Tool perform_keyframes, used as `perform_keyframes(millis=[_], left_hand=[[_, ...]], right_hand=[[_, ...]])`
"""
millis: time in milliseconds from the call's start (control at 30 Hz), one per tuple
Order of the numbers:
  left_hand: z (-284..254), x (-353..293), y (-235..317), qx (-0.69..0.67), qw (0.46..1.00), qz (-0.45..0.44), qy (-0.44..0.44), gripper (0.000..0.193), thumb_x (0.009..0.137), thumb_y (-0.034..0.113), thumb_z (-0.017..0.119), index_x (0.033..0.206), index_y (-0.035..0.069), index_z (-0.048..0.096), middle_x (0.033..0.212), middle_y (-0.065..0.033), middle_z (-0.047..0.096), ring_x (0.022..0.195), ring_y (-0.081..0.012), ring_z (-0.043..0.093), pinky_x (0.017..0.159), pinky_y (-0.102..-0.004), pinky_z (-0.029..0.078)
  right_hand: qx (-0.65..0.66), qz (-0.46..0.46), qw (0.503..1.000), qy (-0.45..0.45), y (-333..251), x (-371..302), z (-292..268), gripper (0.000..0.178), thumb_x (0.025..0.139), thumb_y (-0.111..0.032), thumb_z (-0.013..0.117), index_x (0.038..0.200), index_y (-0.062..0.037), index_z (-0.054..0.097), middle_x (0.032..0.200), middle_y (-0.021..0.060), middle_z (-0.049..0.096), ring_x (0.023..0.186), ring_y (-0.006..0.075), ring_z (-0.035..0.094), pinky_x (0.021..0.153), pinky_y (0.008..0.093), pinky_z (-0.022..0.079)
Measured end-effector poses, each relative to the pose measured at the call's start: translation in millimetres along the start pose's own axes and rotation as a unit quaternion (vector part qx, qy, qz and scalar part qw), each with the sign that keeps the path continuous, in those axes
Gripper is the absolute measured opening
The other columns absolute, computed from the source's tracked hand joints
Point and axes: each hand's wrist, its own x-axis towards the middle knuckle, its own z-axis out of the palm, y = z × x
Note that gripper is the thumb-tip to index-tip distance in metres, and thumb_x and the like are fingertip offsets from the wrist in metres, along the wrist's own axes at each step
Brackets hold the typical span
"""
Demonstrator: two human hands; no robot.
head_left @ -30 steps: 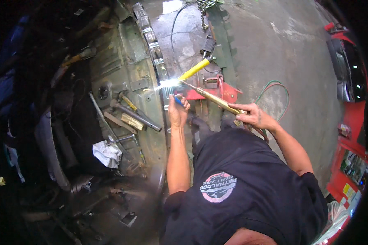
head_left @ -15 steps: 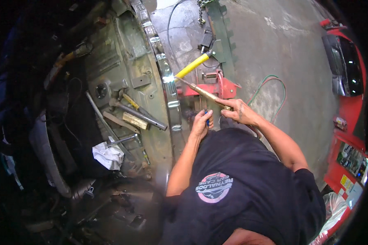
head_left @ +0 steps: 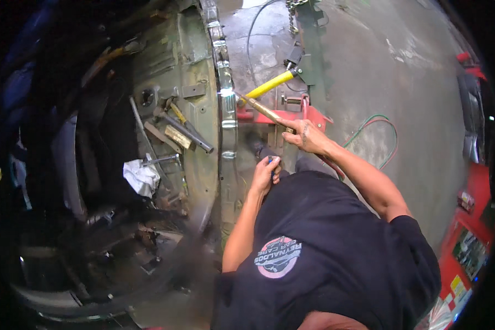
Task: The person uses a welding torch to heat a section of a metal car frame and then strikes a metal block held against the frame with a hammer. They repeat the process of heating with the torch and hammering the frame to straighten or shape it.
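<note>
My right hand [head_left: 308, 137] is closed around a brass gas torch [head_left: 261, 111], index finger stretched along its body. The torch slants up and left, its tip close to a brightly lit spot on the bare metal sill [head_left: 227, 118] of a car body. Whether the tip touches the metal I cannot tell. Low in front of my body, my left hand [head_left: 265, 176] is closed around a small blue object [head_left: 271, 163], mostly hidden by the fingers. A yellow cylinder [head_left: 267, 88] with a black end lies just beyond the torch tip.
On the car floor left of the sill lie a hammer [head_left: 184, 132], a wood block [head_left: 178, 137], a long bar [head_left: 143, 126] and a white rag [head_left: 141, 177]. A red clamp [head_left: 313, 115] stands beyond my hands. Red and green hoses [head_left: 393, 132] loop across the floor at right.
The view has shifted, so the car body and tools sit differently in it. My left hand has drawn slightly back toward my body. The torch tip stays beside the bright spot.
</note>
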Motion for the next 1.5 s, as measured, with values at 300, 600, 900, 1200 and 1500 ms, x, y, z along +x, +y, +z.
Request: perform_keyframes(millis=[300,600,900,1200,1500], left_hand=[[15,-26,-36,-0.022,0.998,0.044,0.029,0.023,0.104,0.027,0.058,0.117,0.008,0.056,0.07,-0.0024,0.054,0.053,-0.0096,0.047,0.046,-0.0259,0.039],[6,-10,-27,0.014,0.997,0.079,0.008,0.021,0.103,0.022,0.058,0.113,0.004,0.06,0.075,-0.0054,0.061,0.059,-0.0131,0.057,0.052,-0.027,0.045],[8,17,-15,0.055,0.996,0.063,-0.026,0.024,0.103,0.021,0.057,0.115,0.001,0.062,0.084,-0.0084,0.068,0.063,-0.0154,0.063,0.056,-0.0296,0.051],[12,26,-3,-0.037,0.991,0.077,-0.1,0.035,0.106,0.029,0.054,0.127,0.001,0.058,0.106,-0.014,0.07,0.074,-0.0206,0.069,0.064,-0.0347,0.059],[14,25,8,-0.076,0.982,0.103,-0.137,0.032,0.105,0.03,0.057,0.122,0.002,0.058,0.11,-0.0134,0.07,0.08,-0.0244,0.072,0.067,-0.0366,0.061]], right_hand=[[-0.036,-0.032,0.999,0.005,21,-8,-2,0.058,0.092,-0.026,0.061,0.145,-0.0046,0.052,0.077,0.0165,0.058,0.073,0.0231,0.062,0.074,0.0397,0.051],[-0.016,-0.009,1.0,0.0,1,-5,7,0.056,0.093,-0.024,0.062,0.144,-0.0016,0.053,0.082,0.0158,0.064,0.08,0.021,0.065,0.079,0.0383,0.052],[-0.061,0.03,0.998,0.001,-8,-9,12,0.056,0.092,-0.024,0.062,0.144,-0.0055,0.054,0.083,0.021,0.064,0.079,0.0301,0.066,0.077,0.043,0.051],[-0.014,0.001,1.0,0.012,-14,-4,18,0.057,0.093,-0.023,0.059,0.148,-0.01,0.049,0.088,0.023,0.07,0.076,0.0289,0.071,0.077,0.0437,0.053],[-0.042,0.025,0.999,0.007,-24,-8,18,0.057,0.093,-0.024,0.061,0.146,-0.0067,0.053,0.068,0.0105,0.059,0.062,0.015,0.057,0.062,0.0355,0.049]])
